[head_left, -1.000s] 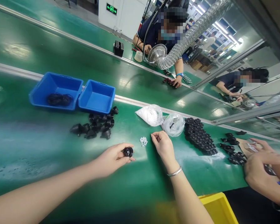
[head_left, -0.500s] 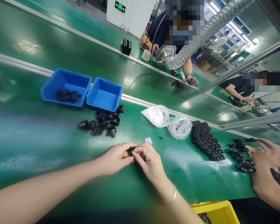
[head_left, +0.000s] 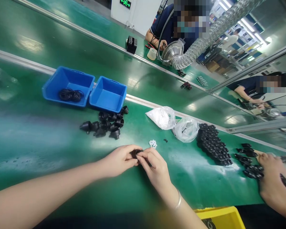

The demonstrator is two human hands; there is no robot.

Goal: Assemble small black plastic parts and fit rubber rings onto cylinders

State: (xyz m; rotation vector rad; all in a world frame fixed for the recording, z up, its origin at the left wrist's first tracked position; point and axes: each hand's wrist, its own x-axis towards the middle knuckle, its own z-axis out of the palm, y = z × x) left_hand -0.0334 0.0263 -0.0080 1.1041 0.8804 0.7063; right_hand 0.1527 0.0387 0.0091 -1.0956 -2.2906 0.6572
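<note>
Near the middle of the green table (head_left: pixel 85 187), my left hand (head_left: pixel 120 160) is closed round a small black part (head_left: pixel 135 153). My right hand (head_left: pixel 154 163) meets it from the right, thumb and fingertips pinched at the same part's rim; whether they hold anything smaller is hidden. Just beyond my fingers lies a little pile of white pieces (head_left: pixel 153 143), with a few tiny black pieces (head_left: pixel 165 140) to its right. Several black conical sockets (head_left: pixel 105 124) sit in a loose group up and left of my hands.
Behind the sockets stand two blue bins (head_left: pixel 71 81) (head_left: pixel 108 93), the left one holding black cable. Clear bags (head_left: pixel 162 117) and a dense black parts cluster (head_left: pixel 213 144) lie right. Another person's hand (head_left: pixel 274 184) works far right; a yellow bin (head_left: pixel 222 216) is below.
The view has shifted slightly. My hands stay together on the black part. At the far right the other person's hand has lowered, and the person across has drawn one arm back from the table.
</note>
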